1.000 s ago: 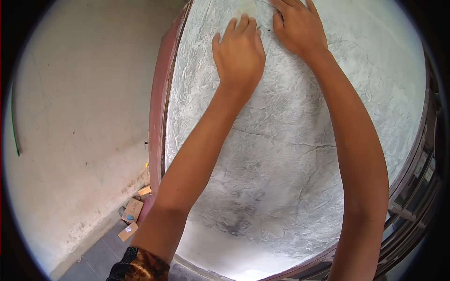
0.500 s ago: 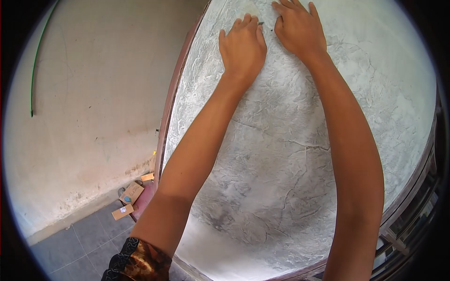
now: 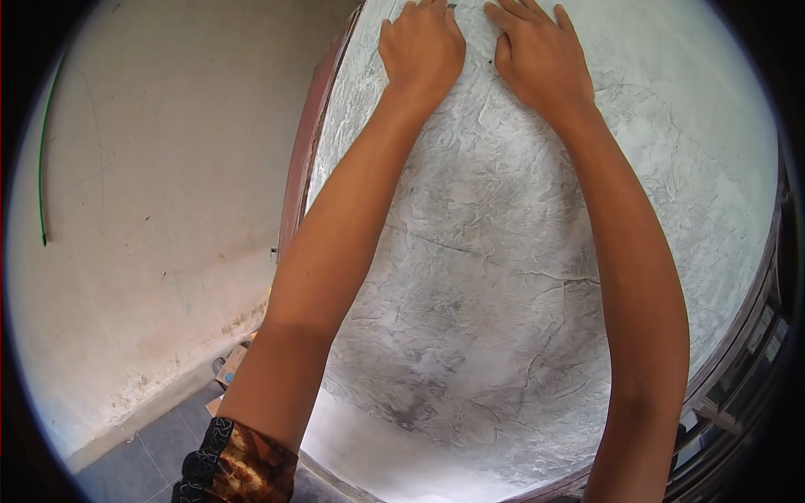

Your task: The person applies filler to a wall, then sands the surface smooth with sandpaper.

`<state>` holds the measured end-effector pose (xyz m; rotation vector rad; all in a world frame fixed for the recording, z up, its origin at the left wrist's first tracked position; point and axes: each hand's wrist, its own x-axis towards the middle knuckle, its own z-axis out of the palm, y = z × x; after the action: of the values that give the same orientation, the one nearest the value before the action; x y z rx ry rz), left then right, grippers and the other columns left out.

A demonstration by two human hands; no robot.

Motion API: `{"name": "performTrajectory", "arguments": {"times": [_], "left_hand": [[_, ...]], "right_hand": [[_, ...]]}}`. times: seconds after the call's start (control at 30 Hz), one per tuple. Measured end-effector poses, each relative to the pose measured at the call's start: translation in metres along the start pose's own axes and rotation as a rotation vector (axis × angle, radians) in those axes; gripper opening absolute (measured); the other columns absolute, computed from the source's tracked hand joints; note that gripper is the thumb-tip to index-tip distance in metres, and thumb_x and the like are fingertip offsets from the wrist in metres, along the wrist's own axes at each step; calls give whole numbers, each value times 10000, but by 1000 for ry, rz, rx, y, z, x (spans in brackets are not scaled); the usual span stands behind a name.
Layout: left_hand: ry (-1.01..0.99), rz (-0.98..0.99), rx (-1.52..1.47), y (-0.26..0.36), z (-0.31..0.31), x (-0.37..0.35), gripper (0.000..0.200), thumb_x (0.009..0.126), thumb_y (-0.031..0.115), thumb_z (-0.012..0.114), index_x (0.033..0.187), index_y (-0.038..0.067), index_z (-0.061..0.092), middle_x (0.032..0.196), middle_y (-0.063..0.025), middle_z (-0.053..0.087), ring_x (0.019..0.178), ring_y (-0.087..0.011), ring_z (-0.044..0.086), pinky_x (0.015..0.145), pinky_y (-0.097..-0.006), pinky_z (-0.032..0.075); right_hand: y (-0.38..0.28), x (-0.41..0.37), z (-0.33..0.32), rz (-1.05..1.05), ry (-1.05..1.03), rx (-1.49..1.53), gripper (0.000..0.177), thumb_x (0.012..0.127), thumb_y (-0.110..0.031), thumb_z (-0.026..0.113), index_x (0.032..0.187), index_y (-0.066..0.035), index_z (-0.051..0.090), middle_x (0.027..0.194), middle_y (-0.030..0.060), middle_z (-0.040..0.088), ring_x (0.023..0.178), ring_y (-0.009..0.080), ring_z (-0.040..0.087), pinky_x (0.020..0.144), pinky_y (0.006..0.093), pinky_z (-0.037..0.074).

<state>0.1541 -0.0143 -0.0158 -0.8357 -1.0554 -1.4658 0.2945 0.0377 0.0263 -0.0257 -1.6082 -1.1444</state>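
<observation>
My left hand [image 3: 423,49] lies palm down on the upper part of a grey-white, wrinkled, cracked-looking surface [image 3: 478,318]. Its fingers are bent and the fingertips run past the top edge of the view. A small dark edge [image 3: 453,7] shows beside its thumb; what it belongs to is hidden under the hand. To the right, my right hand [image 3: 545,59] rests flat on the same surface, fingers spread, holding nothing visible. A gap separates the two hands, with a tiny dark speck [image 3: 490,61] in it.
A reddish-brown frame [image 3: 303,159] edges the surface on the left. Beyond it stands a stained beige wall [image 3: 176,193] with a thin green strip [image 3: 44,184]. Grey floor tiles [image 3: 126,469] and partly hidden cardboard boxes [image 3: 231,369] lie below. Dark rails [image 3: 746,377] run at the right.
My left hand has slid upward and slightly left over the surface, and the small dark edge moved with it. My right hand stays nearly in place. The view has shifted a little.
</observation>
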Motion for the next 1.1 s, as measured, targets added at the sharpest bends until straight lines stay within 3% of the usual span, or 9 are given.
{"name": "performTrajectory", "arguments": {"times": [0.13,0.2,0.33,0.4,0.67,0.77,0.87,0.9,1.1], "left_hand": [[-145,-21,79,22,-29,-25,218,974,149,605,1056,-2,738,1098,-166,742,1007,-339,706,977,-566,488],[21,173,153,16,-21,-53,264,975,171,612,1127,9,755,1219,-186,730,926,-404,734,820,-471,582],[6,97,-35,4,-10,-19,256,985,166,607,1131,-3,733,1275,-165,711,1165,-348,672,1039,-592,455],[114,185,16,-9,-3,17,314,1034,175,528,1123,-64,710,985,-242,730,830,-420,699,792,-519,534],[188,391,43,-1,-16,-52,258,992,169,601,1166,44,744,1203,-154,734,883,-401,717,800,-478,576],[-213,95,-54,7,-25,12,217,971,155,634,1109,21,735,1207,-149,735,1118,-345,690,889,-521,511],[-13,253,-129,-7,-7,19,289,1022,138,554,1133,-72,719,1083,-260,732,947,-417,709,829,-478,553],[-148,232,-33,-7,-8,6,212,968,153,642,1114,33,738,1191,-138,741,1148,-340,683,903,-534,519],[57,454,-133,-28,-5,-9,242,975,122,630,1175,32,732,1218,-138,737,1145,-341,689,941,-493,529]], "right_hand": [[1,0,-2,-17,1,-5,416,926,-54,508,1307,30,653,1465,193,591,1419,346,495,1225,553,301],[0,-2,-3,-15,8,5,415,923,-47,507,1304,31,655,1465,194,591,1420,347,495,1223,553,305],[-2,0,-6,-11,7,-19,415,912,-36,512,1294,33,661,1459,197,595,1414,351,499,1215,550,316],[-3,1,-8,-14,-10,-20,415,910,-32,514,1293,34,662,1458,196,596,1414,351,499,1214,549,319],[-13,-2,-21,17,-16,-1,418,913,-20,516,1301,34,661,1453,183,605,1404,342,516,1222,535,317],[-4,1,-10,1,-5,-2,429,904,-14,514,1304,34,662,1453,177,609,1405,340,517,1225,530,317],[-10,2,-16,24,-33,-10,432,898,-8,512,1300,38,665,1450,178,612,1408,341,515,1222,535,322],[-9,1,-14,26,-38,-14,432,898,-8,512,1300,38,665,1450,178,612,1408,341,515,1222,535,322],[-14,1,-18,56,-36,-33,435,899,1,504,1301,40,666,1447,180,615,1406,330,522,1224,527,323]]}}
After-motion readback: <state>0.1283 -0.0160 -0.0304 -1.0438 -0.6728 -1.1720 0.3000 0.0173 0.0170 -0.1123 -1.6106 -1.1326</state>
